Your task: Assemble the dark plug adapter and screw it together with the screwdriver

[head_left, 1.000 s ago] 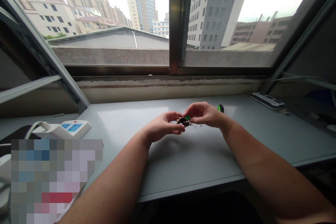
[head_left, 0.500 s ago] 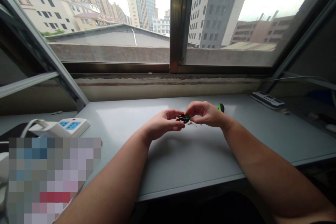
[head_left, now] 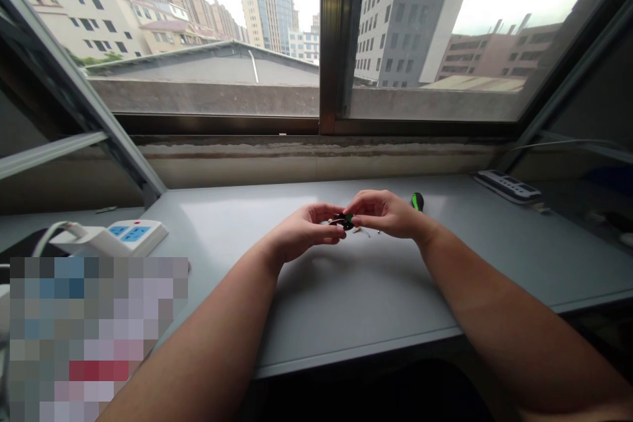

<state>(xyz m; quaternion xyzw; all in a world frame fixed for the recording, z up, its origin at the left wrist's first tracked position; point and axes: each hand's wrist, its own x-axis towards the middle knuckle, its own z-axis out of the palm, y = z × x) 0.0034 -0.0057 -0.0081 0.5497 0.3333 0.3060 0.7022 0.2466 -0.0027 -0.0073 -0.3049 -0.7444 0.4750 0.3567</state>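
Item one: a small dark piece [head_left: 348, 225], far side of the grey tabletop [head_left: 316, 316], raised a little off it between two hands; its exact form is too small to make out from where I stand. Item two: a green piece [head_left: 349, 218], set against the dark piece at its right, far edge; whether joined or merely touching, I cannot tell. Left hand [head_left: 305, 232]: entering from the left, thumb and fingers clamped on the dark piece's left end, the piece projecting rightward from the grip. Right hand [head_left: 386, 214]: entering from the right, fingertips together on the green piece, which lies just left of them; this hand is the nearer to it. Long axis of the dark piece: seemingly left to right, across the gap between the hands, though fingers cover much of it. Also noted: small loose bits [head_left: 368, 234] on the tabletop, just right of the dark piece; a green-and-black handle [head_left: 418, 202], beyond the right wrist.
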